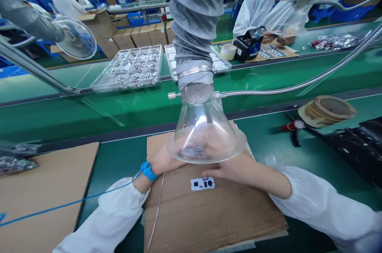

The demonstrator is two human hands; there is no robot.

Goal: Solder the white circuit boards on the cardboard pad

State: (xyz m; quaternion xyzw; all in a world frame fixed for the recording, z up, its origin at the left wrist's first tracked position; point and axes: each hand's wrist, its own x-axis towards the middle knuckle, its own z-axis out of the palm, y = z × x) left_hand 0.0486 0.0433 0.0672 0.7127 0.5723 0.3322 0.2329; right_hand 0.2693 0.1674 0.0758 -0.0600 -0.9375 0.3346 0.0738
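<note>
My left hand (168, 159), with a blue wrist strap (148, 171), reaches under a clear fume funnel (205, 133). My right hand (231, 166) comes in from the other side, a finger or thumb stretched toward the middle. Glare and the funnel blur most fingers of both hands, so what they hold does not show. Just below my right hand, a small white circuit board (203, 183) with black parts lies flat on a cardboard sheet (209, 213). Through the funnel, another board-like piece (193, 151) shows faintly between the hands. A thin pale wire (157, 209) runs down beside my left wrist.
A grey hose (197, 18) and metal gooseneck (277, 87) hold the funnel. At right are a tape roll (326, 110), red-and-black hand tool (294, 127) and black case (355, 149). Compartment trays (131, 65) stand across the divider (119, 113), where a co-worker (253, 10) handles boards.
</note>
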